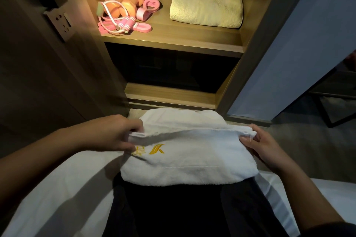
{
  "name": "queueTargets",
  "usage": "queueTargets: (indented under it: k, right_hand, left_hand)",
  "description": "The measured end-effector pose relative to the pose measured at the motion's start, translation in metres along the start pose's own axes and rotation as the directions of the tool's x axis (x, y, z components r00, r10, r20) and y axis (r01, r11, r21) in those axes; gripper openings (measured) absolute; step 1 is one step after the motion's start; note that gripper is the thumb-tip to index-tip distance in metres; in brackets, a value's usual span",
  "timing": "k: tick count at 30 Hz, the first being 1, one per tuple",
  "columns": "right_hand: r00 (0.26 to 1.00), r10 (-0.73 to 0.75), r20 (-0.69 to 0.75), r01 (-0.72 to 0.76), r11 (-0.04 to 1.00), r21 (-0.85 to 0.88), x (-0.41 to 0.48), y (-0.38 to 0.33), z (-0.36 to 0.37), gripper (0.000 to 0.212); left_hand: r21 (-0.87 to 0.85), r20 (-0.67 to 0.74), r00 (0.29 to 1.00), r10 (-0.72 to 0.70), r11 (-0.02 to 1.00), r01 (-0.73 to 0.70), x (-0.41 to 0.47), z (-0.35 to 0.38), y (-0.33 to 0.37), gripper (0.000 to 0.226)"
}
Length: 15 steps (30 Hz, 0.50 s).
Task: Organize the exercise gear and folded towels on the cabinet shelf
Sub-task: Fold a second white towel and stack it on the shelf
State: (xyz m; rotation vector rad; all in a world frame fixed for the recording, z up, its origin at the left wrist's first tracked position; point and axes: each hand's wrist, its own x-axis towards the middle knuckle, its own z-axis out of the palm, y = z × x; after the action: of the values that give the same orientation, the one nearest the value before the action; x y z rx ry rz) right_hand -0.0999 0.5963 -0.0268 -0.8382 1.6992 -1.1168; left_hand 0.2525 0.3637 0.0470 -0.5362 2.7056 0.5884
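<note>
A white towel (190, 158) with yellow embroidery lies half folded across my lap. My left hand (115, 132) pinches its upper left edge, and my right hand (264, 144) pinches the upper right corner. On the lit cabinet shelf (173, 38) a folded cream towel (206, 9) lies at the right. At the left sit two orange dumbbells (127, 0), a pink skipping rope (117, 23) and pink hand grips (148, 8) in a loose pile.
Below the shelf is a dark compartment (169, 69). A wall socket (61, 25) is on the panel to the left. A pale door panel (300, 54) stands at the right. White bedding (48, 188) lies under me.
</note>
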Motion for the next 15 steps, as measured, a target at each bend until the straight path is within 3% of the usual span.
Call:
queueTargets:
  k: [2, 4, 6, 8, 13, 15]
  right_hand:
    - [0.999, -0.045, 0.011, 0.044, 0.998, 0.049, 0.001, -0.010, -0.001, 0.019]
    - [0.993, -0.118, -0.006, 0.119, 0.992, 0.050, 0.001, -0.024, -0.005, 0.011]
    - [0.976, -0.213, -0.036, 0.215, 0.974, 0.074, 0.003, -0.046, -0.013, 0.012]
    - [0.952, -0.300, -0.066, 0.305, 0.949, 0.087, 0.009, -0.077, -0.022, 0.013]
    - [0.850, -0.515, -0.109, 0.519, 0.855, 0.006, 0.038, -0.185, -0.041, 0.005]
    - [0.792, -0.591, -0.153, 0.592, 0.805, -0.046, 0.051, -0.231, -0.048, 0.016]
  left_hand:
    - [-0.022, 0.039, 0.999, -0.030, 0.999, 0.031, 0.002, -0.013, 0.000, 0.034]
    - [0.117, 0.033, 0.999, -0.016, 0.993, 0.012, 0.004, -0.030, 0.004, 0.029]
    - [0.169, -0.087, 0.996, 0.029, 0.985, -0.014, 0.000, -0.055, 0.006, 0.016]
    - [0.163, -0.162, 0.986, 0.039, 0.986, -0.013, -0.006, -0.089, 0.008, 0.026]
    - [0.248, -0.121, 0.988, -0.096, 0.961, 0.124, -0.001, -0.186, 0.017, 0.029]
    - [0.341, -0.173, 0.973, -0.153, 0.918, 0.204, 0.003, -0.229, 0.025, 0.021]
